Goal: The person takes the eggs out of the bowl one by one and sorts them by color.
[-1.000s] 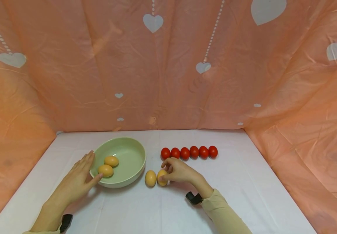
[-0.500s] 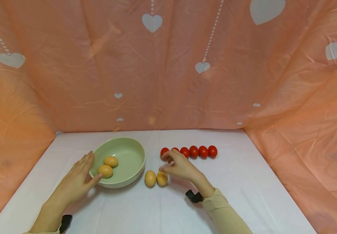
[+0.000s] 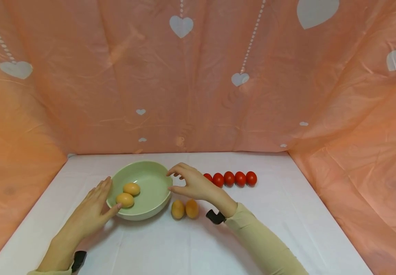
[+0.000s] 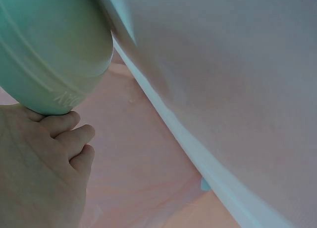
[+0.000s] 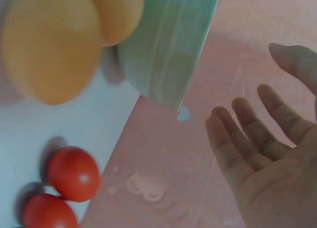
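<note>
A light green bowl [image 3: 153, 191] stands on the left of the table with two brown eggs [image 3: 131, 189] lying in it. My left hand [image 3: 89, 214] rests along the bowl's left side, fingers straight and thumb at the front rim. In the left wrist view its fingertips touch the bowl's outer wall. My right hand [image 3: 192, 183] hovers by the right rim, fingers spread and relaxed, holding nothing; its palm side [image 5: 277, 173] shows in the right wrist view. Two more eggs [image 3: 185, 209] lie side by side on the table just in front of the right hand.
Several red cherry tomatoes [image 3: 229, 178] line up in a row behind and right of the right hand, which hides the row's left end. A white cloth [image 3: 170, 248] covers the table. Orange curtains [image 3: 201, 95] with pale hearts enclose the back and sides.
My right hand has left the right-hand table egg and moved up and left to the bowl's right rim, empty. Both table eggs stay in place. The left hand has kept still.
</note>
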Available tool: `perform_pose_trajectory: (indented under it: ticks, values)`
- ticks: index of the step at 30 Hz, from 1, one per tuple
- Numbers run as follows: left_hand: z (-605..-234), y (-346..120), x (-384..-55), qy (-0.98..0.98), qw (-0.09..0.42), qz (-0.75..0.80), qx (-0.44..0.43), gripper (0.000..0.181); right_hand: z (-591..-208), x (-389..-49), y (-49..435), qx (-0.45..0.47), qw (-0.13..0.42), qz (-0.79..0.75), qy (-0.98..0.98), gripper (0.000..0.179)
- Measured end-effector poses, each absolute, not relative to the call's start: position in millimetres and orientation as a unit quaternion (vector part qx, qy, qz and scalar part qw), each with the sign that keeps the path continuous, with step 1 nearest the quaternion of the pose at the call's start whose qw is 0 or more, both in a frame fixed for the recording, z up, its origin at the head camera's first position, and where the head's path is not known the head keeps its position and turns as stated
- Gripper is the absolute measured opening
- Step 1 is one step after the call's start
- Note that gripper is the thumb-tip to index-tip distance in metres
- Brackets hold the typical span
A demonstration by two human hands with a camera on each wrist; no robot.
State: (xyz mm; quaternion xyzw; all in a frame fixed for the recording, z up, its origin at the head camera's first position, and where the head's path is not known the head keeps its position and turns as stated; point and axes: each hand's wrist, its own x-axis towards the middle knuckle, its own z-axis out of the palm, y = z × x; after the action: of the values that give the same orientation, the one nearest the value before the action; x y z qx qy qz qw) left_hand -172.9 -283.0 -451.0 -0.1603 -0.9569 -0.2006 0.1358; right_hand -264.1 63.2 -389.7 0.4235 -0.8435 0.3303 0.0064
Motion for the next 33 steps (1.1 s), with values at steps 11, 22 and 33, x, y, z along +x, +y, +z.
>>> perform_pose_trajectory:
  ticks: [11,22,33]
  values:
    - [-451,-282,-172,-0.958,0.131,-0.199,-0.159,0.089,-381,-287,18,0.492,-0.036,0.257,-0.831,0.036]
    - [-451,-283,-174,-0.959,0.128,-0.199,-0.156,0.088,-389,-312,-14,0.541,-0.09,0.224,-0.806,0.037]
    - [-452,-284,-174,-0.961,0.119,-0.201,-0.151,0.091,-404,-326,-43,0.575,-0.126,0.174,-0.789,0.044]
